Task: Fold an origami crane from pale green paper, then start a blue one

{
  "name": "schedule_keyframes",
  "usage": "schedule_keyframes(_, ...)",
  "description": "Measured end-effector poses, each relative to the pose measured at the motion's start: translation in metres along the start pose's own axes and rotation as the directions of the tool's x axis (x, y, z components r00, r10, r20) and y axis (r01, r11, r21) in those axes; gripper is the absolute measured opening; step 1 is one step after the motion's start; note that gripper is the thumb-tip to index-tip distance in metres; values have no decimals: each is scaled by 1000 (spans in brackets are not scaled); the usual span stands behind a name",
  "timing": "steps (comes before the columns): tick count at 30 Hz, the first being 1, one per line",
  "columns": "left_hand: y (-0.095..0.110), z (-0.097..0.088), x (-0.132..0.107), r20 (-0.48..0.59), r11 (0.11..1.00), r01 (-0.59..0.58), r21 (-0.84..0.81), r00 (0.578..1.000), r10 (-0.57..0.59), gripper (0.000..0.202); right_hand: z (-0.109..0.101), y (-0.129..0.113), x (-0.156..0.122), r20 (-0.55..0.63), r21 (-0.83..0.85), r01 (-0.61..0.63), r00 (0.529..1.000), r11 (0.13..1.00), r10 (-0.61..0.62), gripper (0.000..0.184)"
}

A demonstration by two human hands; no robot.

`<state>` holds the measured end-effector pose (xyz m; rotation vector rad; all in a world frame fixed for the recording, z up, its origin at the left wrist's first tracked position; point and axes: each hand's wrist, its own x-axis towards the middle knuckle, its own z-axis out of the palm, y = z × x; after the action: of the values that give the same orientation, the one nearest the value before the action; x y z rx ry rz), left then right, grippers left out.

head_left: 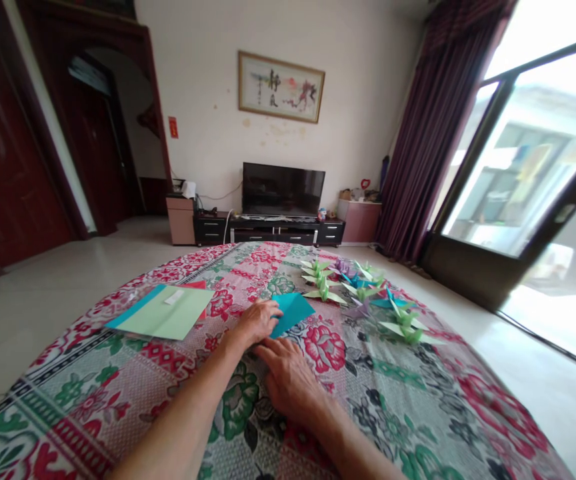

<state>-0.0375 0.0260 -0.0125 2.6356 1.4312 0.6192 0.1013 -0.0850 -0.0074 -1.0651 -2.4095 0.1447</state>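
A blue sheet of origami paper [293, 313], folded, lies on the flowered tablecloth in front of me. My left hand [261, 320] is closed on its left side, fingers bent over the paper. At the near corner of the same sheet, my right hand [288, 367] has its fingers closed at the edge; the fingertips are partly hidden. Left of my hands is a stack of origami paper [161, 317], light green on top with blue and red edges showing. Several folded paper cranes [324, 288], green, blue and purple, stand in rows on the right.
The round table's patterned tablecloth [248, 393] spreads beneath everything. A small white slip [174, 297] rests on the paper stack. Beyond the table, a television [283, 190] stands on a low cabinet [273, 233]. Dark curtains [418, 133] and a glass door [523, 180] are at the right.
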Motion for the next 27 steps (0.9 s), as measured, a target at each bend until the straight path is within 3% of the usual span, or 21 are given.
schedule_keyframes(3,-5,3,-4,14,999,-41,-6,999,41,30,-14,12,1,-100,-24,38,994,999,-40,45)
schedule_keyframes(6,-9,2,-6,2,998,-63,-30,998,63,32,-27,39,-1,-252,-123,-84,967,989,51,61)
schedule_keyframes(10,-12,4,-6,0,992,-98,-84,995,99,32,-28,73,-8,-201,-135,-145,973,980,116,66)
schedule_keyframes(13,-14,6,-5,-1,984,-127,-125,992,128,36,-25,84,-10,-171,-116,-151,977,982,130,50)
schedule_keyframes(17,-11,5,-6,-5,984,-137,-117,990,138,36,-26,87,-9,-125,-3,-109,986,994,108,27)
schedule_keyframes(22,4,-3,-5,7,982,-187,-2,982,187,34,-27,87,-8,-144,88,-152,976,984,164,23)
schedule_keyframes(27,13,-10,-5,12,985,-154,-74,988,155,29,-20,89,-2,-192,114,-300,929,947,317,26)
